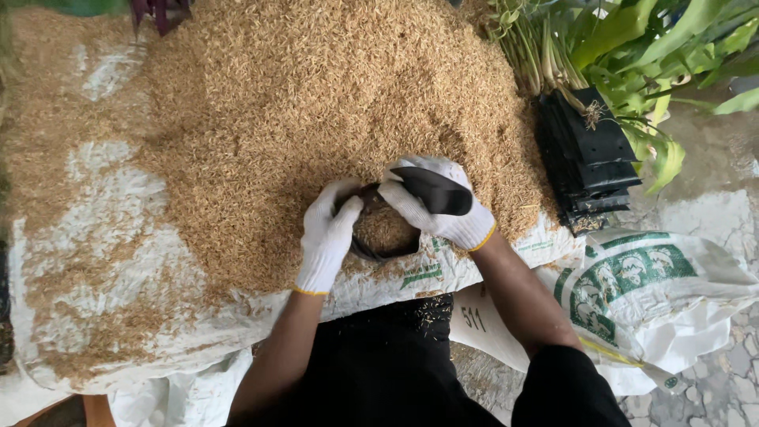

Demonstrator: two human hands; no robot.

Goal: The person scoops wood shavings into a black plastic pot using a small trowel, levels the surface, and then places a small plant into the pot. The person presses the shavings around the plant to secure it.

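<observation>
Both my hands wear white gloves. My left hand [328, 237] grips the left rim of a small black bag [378, 251] filled with rice husks [385, 227]. My right hand [439, 207] holds the bag's right side, with a black flap of the bag [435, 192] draped over the fingers. The bag sits at the near edge of a big pile of tan rice husks [316, 103], which lies on a white woven sheet [118, 237].
A stack of flat black bags [589, 154] lies to the right of the pile. Green leafy plants [632, 47] stand behind them. A white sack with green print [648, 292] lies at the right on a paved floor [727, 372].
</observation>
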